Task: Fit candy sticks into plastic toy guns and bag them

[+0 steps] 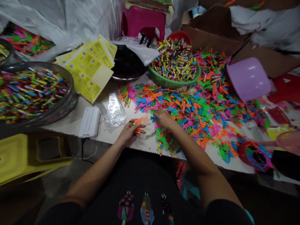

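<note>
Near the table's front edge, my left hand (132, 130) is closed around an orange plastic toy gun (138, 126), with a bit of green beside it in the fingers. My right hand (162, 119) is at the left side of a big pile of small colourful plastic toys (187, 107). Its fingers are bent together by a blue piece (153, 118); what they grip is partly hidden. Between the hands and just below lie a small capped tube (150, 133) and a few yellow tubes (159, 147).
A green basin (172, 83) of small tubes stands behind the pile. To the left are a large tub (72, 90) of tubes, yellow printed sheets (90, 72), clear plastic bags (113, 109) and a white power bank (89, 122). A purple tub (249, 78) leans at right.
</note>
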{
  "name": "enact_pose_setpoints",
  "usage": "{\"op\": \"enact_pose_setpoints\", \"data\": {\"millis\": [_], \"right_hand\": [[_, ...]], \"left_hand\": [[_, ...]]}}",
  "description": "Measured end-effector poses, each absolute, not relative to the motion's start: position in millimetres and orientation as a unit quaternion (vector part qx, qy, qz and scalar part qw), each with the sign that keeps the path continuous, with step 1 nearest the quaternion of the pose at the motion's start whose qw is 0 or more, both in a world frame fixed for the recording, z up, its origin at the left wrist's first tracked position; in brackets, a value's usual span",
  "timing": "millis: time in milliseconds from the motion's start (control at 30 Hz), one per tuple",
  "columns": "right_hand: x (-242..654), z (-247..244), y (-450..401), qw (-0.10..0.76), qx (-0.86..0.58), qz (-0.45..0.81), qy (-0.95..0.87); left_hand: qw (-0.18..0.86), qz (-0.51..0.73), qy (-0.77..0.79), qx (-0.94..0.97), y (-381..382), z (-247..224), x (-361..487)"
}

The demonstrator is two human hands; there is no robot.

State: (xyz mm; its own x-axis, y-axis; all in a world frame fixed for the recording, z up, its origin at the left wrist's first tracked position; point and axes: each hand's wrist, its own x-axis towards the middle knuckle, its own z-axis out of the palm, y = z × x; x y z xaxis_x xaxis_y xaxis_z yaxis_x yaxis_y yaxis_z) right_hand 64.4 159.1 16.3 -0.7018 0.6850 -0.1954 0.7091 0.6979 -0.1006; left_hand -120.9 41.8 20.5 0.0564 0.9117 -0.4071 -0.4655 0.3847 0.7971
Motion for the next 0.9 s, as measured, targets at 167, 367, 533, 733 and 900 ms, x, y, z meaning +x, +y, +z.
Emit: {"op": "enact_pose_setpoints", "data": {"millis": [167,367,533,733,900], "right_hand": [[62,10,161,0.054,0.382,-0.077,0.919],[58,5,159,-0.023,0.435,-0.181,0.882],[64,23,161,-0.323,0.469,-0.303,0.764],[76,42,132,-0.500,0.436,-0.536,0.522],[61,16,120,-0.457,0.452,-0.579,0.501]], "left_hand": [[0.650,0.513,0.510,0.233,40,13,-122],[0.659,0.508,0.507,0.226,39,12,-119],[0.659,0.503,0.508,0.234,40,15,-115],[0.667,0.480,0.515,0.242,40,19,-100],[0.648,0.490,0.514,0.275,58,16,-66]]}}
